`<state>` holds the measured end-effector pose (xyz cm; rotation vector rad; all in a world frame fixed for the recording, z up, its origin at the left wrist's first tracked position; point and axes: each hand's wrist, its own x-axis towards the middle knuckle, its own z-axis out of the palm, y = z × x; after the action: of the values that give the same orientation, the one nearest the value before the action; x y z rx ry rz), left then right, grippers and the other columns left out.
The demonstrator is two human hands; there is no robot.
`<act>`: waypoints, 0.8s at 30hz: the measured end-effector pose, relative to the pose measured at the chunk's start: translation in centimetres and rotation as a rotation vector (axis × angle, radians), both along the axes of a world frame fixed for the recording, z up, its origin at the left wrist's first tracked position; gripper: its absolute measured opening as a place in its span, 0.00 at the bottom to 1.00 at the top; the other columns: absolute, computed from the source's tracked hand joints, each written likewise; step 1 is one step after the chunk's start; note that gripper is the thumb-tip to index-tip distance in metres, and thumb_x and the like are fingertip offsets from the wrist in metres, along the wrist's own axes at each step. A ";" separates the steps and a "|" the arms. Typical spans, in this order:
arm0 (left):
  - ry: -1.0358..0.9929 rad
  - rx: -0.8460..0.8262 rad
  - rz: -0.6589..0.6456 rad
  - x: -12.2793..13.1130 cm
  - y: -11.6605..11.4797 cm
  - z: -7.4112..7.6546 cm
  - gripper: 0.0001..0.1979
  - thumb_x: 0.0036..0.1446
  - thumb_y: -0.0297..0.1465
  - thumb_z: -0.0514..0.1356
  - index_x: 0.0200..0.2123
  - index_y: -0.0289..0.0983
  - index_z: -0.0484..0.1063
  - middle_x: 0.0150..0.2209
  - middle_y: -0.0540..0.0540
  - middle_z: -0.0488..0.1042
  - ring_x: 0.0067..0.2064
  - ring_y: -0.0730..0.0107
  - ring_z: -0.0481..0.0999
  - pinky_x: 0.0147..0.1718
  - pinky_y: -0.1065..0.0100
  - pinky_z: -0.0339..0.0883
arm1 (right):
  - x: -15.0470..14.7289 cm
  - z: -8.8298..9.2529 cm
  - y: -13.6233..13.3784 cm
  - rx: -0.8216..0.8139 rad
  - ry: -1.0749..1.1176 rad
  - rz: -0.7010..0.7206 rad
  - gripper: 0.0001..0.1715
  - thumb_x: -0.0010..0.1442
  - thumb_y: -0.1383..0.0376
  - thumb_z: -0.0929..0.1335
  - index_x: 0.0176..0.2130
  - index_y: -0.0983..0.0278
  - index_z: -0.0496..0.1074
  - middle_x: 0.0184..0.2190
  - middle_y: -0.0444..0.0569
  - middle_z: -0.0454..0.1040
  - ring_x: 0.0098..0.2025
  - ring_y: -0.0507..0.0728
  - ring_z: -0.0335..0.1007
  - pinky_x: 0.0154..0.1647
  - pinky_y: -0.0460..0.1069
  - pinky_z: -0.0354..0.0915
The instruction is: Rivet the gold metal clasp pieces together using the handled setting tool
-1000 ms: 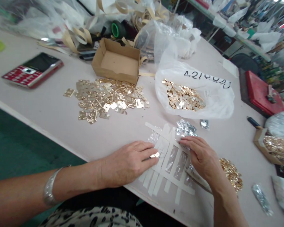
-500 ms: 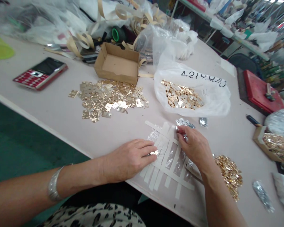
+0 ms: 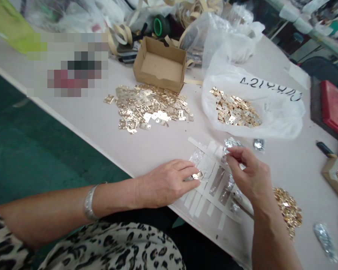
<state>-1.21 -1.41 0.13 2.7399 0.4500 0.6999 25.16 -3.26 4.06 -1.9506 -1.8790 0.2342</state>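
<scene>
My left hand [image 3: 170,183] rests at the taped patch of table, its thumb and fingers closed on a small gold metal plate [image 3: 197,175]. Strips of pale tape [image 3: 211,168] and pieces of clear plastic lie beneath and beside it. My right hand [image 3: 249,172] is pinched at the near side of a small pile of silver discs [image 3: 232,142]. Whatever its fingertips hold is too small to make out. A pale, narrow tool [image 3: 242,202] lies partly under my right wrist.
Loose gold plates [image 3: 149,107] are heaped before an open cardboard box [image 3: 160,65]. A white plastic bag [image 3: 281,122] holds more plates. Shiny gold pieces [image 3: 288,210] lie by my right forearm. A red case [image 3: 336,108] is at the right.
The camera view has turned, shifting the table's contents to the right and slightly up. My left hand keeps the gold plate; my right hand stays pinched by the silver discs.
</scene>
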 end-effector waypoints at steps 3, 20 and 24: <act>-0.017 0.000 0.036 -0.3 -0.1 0.2 0.11 0.67 0.27 0.54 0.47 0.33 0.73 0.50 0.41 0.76 0.56 0.60 0.72 0.57 0.60 0.68 | -2.3 0.2 -2.2 -0.048 0.205 0.028 0.10 0.61 0.62 0.69 0.44 0.58 0.74 0.36 0.42 0.79 0.36 0.51 0.76 0.40 0.47 0.70; 0.057 0.012 0.024 -0.3 -0.8 0.2 0.14 0.66 0.29 0.53 0.51 0.32 0.72 0.56 0.39 0.72 0.61 0.55 0.69 0.60 0.57 0.66 | -6.0 -0.6 -4.1 -0.127 0.082 0.155 0.08 0.64 0.66 0.66 0.44 0.58 0.72 0.36 0.41 0.79 0.35 0.51 0.76 0.37 0.46 0.68; 0.057 -0.002 0.030 -0.3 -0.7 0.2 0.14 0.65 0.29 0.55 0.52 0.32 0.71 0.55 0.38 0.73 0.61 0.57 0.68 0.60 0.57 0.66 | -6.2 -0.1 -3.7 -0.133 -0.014 0.217 0.09 0.63 0.68 0.65 0.44 0.60 0.71 0.34 0.42 0.79 0.34 0.52 0.76 0.36 0.47 0.67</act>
<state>-1.50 -2.16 0.33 2.7622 0.5049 0.6297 18.92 -6.92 3.94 -1.8326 -2.1343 0.4203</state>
